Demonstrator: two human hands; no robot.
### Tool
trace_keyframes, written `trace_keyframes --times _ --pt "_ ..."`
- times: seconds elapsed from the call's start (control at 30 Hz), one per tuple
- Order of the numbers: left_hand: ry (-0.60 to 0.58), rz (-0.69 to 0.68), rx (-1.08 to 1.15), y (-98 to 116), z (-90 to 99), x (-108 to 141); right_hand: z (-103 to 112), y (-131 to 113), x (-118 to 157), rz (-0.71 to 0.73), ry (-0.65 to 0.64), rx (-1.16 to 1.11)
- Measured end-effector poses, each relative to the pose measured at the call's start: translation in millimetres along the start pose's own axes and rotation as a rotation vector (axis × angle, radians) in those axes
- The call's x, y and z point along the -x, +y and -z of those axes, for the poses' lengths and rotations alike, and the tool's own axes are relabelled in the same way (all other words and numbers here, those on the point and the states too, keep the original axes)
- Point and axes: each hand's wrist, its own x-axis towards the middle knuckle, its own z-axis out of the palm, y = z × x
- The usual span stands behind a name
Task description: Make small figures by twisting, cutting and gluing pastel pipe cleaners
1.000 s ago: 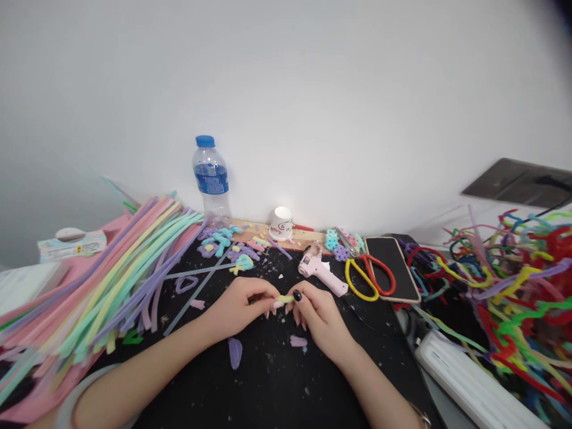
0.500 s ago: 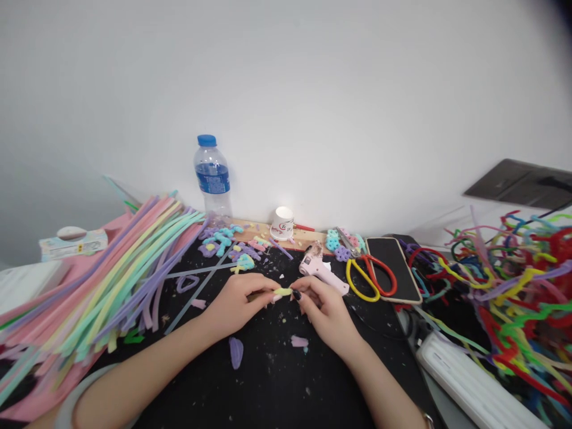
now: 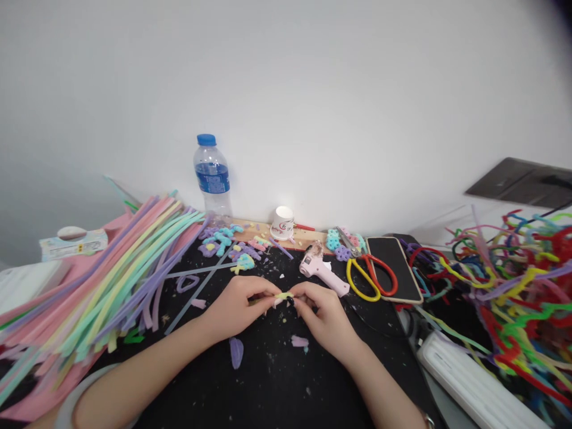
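Note:
Between my fingertips is a short yellow piece of pipe cleaner (image 3: 283, 295). My left hand (image 3: 243, 304) pinches its left end, and my right hand (image 3: 319, 310) pinches the right end with the fingertips curled in. Both hands are just above the black table mat (image 3: 268, 381). Nearby lie a purple looped piece (image 3: 236, 353) and a short lilac scrap (image 3: 299, 341). Beyond my right hand rests a pale pink glue gun (image 3: 322, 271), beside scissors (image 3: 373, 278) with one yellow and one red handle. The fingers partly hide the yellow piece.
Pastel pipe cleaners (image 3: 134, 268) are heaped at left; a tangle of bright ones (image 3: 518, 286) fills the right. A water bottle (image 3: 212, 179), a paper cup (image 3: 282, 223) and small fuzzy flowers (image 3: 218, 241) stand or lie behind. A phone (image 3: 393, 268) and a white power strip (image 3: 473, 381) are at right.
My right fingertips have curled further in around the yellow piece, and its visible part now looks bent. Both hands stay in nearly the same place.

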Motion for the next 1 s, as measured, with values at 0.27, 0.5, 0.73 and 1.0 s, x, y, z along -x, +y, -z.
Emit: trace_keyframes --times 0.27,0.5,0.73,1.0 --pt "-0.001 -0.01 -0.004 1.4 -0.5 0.5 -3.2 -0.5 1.2 -0.021 -0.004 0.029" --pt "-0.04 0.068 0.11 -0.7 -2.4 -0.6 -7.7 4.1 1.4 -0.132 -0.008 -0.019" --pt "-0.039 0.104 0.145 -3.2 -3.5 -1.6 -6.6 1.0 2.1 -0.169 -0.054 -0.073" --pt "-0.076 0.222 0.333 -6.0 -2.6 -3.2 -2.3 0.4 2.2 -0.139 -0.115 -0.136"
